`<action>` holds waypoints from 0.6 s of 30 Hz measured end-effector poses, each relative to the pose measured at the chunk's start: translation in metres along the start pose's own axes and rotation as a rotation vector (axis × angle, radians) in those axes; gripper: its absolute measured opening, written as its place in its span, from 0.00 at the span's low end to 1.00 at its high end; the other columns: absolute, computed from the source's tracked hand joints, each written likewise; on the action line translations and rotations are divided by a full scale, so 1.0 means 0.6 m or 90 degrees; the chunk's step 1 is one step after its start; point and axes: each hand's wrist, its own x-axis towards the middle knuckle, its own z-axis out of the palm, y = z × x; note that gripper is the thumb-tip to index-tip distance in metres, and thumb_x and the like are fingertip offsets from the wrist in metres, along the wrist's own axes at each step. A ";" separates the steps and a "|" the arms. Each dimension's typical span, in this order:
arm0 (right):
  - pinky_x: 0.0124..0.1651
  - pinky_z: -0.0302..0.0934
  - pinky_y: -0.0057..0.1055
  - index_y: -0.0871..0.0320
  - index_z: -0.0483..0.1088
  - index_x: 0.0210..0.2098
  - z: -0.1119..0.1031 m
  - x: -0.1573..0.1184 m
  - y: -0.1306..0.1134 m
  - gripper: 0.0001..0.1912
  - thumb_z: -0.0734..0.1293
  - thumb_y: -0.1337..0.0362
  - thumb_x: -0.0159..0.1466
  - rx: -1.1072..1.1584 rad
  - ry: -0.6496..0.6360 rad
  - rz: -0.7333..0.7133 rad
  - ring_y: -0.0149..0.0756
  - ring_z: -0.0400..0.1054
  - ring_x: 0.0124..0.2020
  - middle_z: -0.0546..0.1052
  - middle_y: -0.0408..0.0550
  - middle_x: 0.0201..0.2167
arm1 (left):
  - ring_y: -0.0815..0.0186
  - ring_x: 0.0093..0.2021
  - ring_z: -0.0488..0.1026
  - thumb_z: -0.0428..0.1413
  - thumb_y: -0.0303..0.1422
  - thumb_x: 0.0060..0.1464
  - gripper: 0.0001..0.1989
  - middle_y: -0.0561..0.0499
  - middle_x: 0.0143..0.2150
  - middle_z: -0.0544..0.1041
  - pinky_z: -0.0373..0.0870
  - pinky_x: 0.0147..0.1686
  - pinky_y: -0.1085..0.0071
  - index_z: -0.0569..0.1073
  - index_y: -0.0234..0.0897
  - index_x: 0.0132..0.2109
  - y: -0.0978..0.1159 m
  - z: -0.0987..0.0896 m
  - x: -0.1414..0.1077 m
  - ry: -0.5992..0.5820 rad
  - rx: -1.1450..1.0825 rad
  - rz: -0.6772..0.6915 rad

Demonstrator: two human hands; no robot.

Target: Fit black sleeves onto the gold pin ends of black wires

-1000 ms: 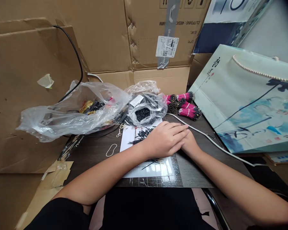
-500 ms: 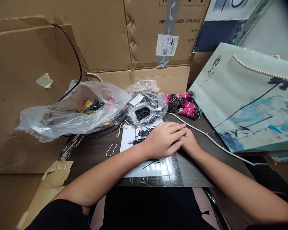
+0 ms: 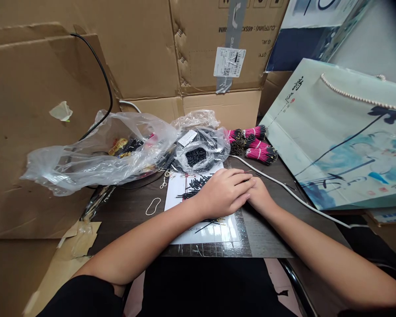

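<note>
Left hand (image 3: 221, 193) and right hand (image 3: 260, 197) touch over a white sheet (image 3: 173, 200); whether the fingers (image 3: 239, 181) grasp anything, I cannot tell.

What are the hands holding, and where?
I can't tell. The left hand and right hand meet over a flat white paper sheet, and their fingers hide anything that might be between them.

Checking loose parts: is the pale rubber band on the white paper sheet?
No, the pale rubber band lies left of the white paper sheet.
</note>
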 end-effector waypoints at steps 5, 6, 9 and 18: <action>0.41 0.68 0.32 0.56 0.75 0.32 -0.003 0.000 0.000 0.08 0.64 0.61 0.57 -0.038 -0.012 -0.030 0.39 0.73 0.39 0.78 0.47 0.30 | 0.56 0.62 0.61 0.45 0.36 0.64 0.22 0.44 0.62 0.68 0.61 0.57 0.56 0.66 0.31 0.61 -0.002 0.005 -0.004 0.003 -0.011 0.024; 0.41 0.68 0.32 0.56 0.75 0.32 -0.003 0.000 0.000 0.09 0.64 0.61 0.58 -0.046 -0.012 -0.040 0.40 0.72 0.39 0.78 0.47 0.30 | 0.55 0.62 0.61 0.45 0.35 0.64 0.22 0.45 0.62 0.68 0.61 0.58 0.56 0.66 0.31 0.61 -0.002 0.006 -0.005 -0.001 -0.015 0.025; 0.43 0.68 0.34 0.56 0.75 0.33 -0.001 -0.001 -0.004 0.12 0.62 0.58 0.61 -0.069 -0.009 -0.079 0.40 0.72 0.41 0.78 0.47 0.32 | 0.54 0.63 0.59 0.47 0.35 0.63 0.22 0.45 0.62 0.68 0.60 0.58 0.55 0.64 0.31 0.61 -0.002 0.001 -0.009 -0.012 -0.054 0.025; 0.59 0.56 0.48 0.56 0.68 0.21 -0.022 -0.018 -0.065 0.26 0.57 0.45 0.64 -0.314 0.148 -0.503 0.42 0.60 0.55 0.69 0.45 0.55 | 0.67 0.33 0.67 0.45 0.44 0.63 0.19 0.49 0.31 0.70 0.67 0.35 0.69 0.70 0.35 0.34 0.005 -0.022 -0.026 0.152 -0.526 -0.450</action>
